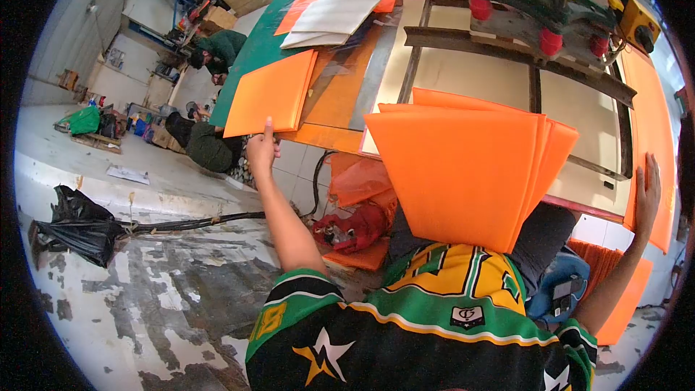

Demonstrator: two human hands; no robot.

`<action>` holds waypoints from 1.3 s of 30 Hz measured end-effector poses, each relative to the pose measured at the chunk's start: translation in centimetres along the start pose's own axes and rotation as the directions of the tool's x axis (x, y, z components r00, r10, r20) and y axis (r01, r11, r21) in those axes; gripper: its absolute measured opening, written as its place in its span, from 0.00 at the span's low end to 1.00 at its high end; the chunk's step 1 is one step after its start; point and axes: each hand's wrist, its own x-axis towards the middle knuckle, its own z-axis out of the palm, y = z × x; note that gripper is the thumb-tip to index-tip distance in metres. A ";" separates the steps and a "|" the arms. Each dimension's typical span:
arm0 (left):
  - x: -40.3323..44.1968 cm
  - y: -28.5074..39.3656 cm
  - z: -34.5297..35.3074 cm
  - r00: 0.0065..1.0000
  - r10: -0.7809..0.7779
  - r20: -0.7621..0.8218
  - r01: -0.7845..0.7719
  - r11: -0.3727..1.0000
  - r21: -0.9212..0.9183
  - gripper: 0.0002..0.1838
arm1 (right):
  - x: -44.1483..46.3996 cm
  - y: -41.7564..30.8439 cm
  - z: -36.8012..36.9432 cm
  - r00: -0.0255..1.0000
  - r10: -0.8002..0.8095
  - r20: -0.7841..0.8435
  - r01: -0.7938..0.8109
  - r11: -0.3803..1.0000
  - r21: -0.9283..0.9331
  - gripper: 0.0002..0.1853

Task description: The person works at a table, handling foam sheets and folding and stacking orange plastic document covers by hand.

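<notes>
At the left end of the table, my left hand [262, 150] grips the near edge of a flat orange piece [269, 94], thumb on top and fingers curled beneath. My right hand [646, 192] lies with its fingers stretched out against a long orange sheet [651, 145] at the far right. Between my hands, a fanned stack of orange panels [460, 166] stands tilted against my body at the table's near edge. White sheets [340, 11] lie on more orange material beyond the left piece.
A machine with red and yellow knobs [554, 7] stands over a metal frame [507, 51] on the table. Two people [221, 51] [206, 146] are low down at the left. A black plastic bag [83, 228] and a red bundle [355, 228] lie on the floor.
</notes>
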 end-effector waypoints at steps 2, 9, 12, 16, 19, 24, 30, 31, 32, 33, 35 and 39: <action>-2.6 1.2 0.4 0.999 0.034 -0.034 -0.025 0.970 0.241 0.32 | 0.1 -0.1 0.1 1.000 0.004 -0.010 -0.003 0.999 0.037 0.26; -6.0 1.4 6.0 0.748 0.575 -0.331 -0.447 0.805 0.389 0.43 | 0.1 0.1 0.2 1.000 -0.014 -0.012 0.014 1.000 0.024 0.25; -5.1 0.5 6.6 0.761 0.589 -0.272 -0.392 0.751 0.532 0.41 | 0.1 0.0 0.2 1.000 -0.004 -0.024 0.004 1.000 0.016 0.25; -4.9 -0.2 6.3 0.783 0.574 -0.238 -0.420 0.772 0.477 0.38 | 0.2 -0.1 0.0 1.000 -0.006 -0.013 0.007 0.998 0.056 0.25; -4.3 -0.6 5.6 0.800 0.566 -0.199 -0.450 0.785 0.426 0.38 | 0.1 -0.2 -0.2 1.000 -0.019 -0.018 0.020 0.999 0.045 0.25; -2.5 -1.3 3.9 0.869 0.480 -0.122 -0.400 0.825 0.400 0.39 | 0.0 -0.7 -0.5 1.000 0.008 -0.013 -0.007 0.998 0.059 0.25; -0.8 -1.8 2.8 0.908 0.416 -0.059 -0.371 0.860 0.349 0.40 | -0.1 -1.0 -0.5 0.999 0.033 -0.011 -0.033 0.999 0.025 0.25; -0.8 -1.8 2.9 0.899 0.424 -0.112 -0.359 0.858 0.368 0.40 | 0.1 -0.7 -0.3 1.000 -0.009 -0.029 0.009 1.000 -0.013 0.25; -0.9 -1.9 3.4 0.887 0.433 -0.160 -0.348 0.855 0.384 0.40 | 0.1 -0.7 -0.2 1.000 0.002 -0.031 -0.003 1.000 -0.026 0.25; -3.1 -0.2 4.0 0.842 0.473 -0.258 -0.411 0.874 0.261 0.37 | 0.0 -1.4 -0.6 0.999 -0.002 -0.036 0.003 1.000 0.021 0.24; -6.5 2.5 4.8 0.725 0.609 -0.321 -0.603 0.787 0.133 0.29 | -0.1 -1.7 -1.1 0.999 -0.012 -0.045 0.014 0.998 0.056 0.24; -14.6 6.0 7.2 0.764 0.639 -0.094 -0.623 0.689 -0.370 0.27 | -0.2 -2.3 -1.5 0.999 -0.007 -0.039 0.007 1.000 0.015 0.25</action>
